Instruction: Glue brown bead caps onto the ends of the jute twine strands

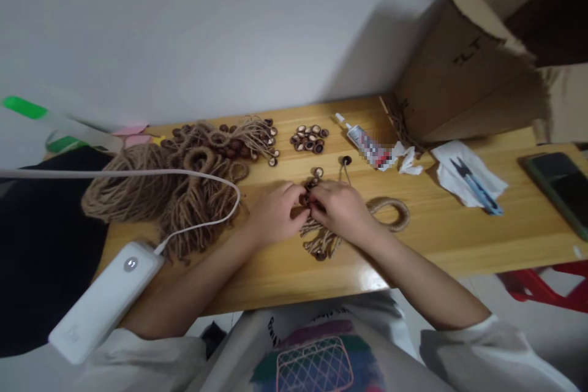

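My left hand [280, 211] and my right hand [342, 208] meet over the table, fingertips pinched together around small dark-brown caps, like acorn cups. The fingers partly hide them. Beneath and beside my right hand lies a tassel of twisted jute cords [321, 242], with a brown cap [320, 254] at its lower end. A wrapped rope loop [399, 214] emerges to the right of my right wrist. Just above the fingers is a cap with a pale inside [318, 172]. Another dark cap [346, 160] sits at the end of a cord.
At left are jute cord bundles [133, 180]; a white power bank [108, 300] with its cable lies in front. Behind are loose caps [310, 138] and a glue tube [367, 144]. Rightward are blue snips [478, 187] on tissue, a phone [558, 187] and a cardboard box [463, 73].
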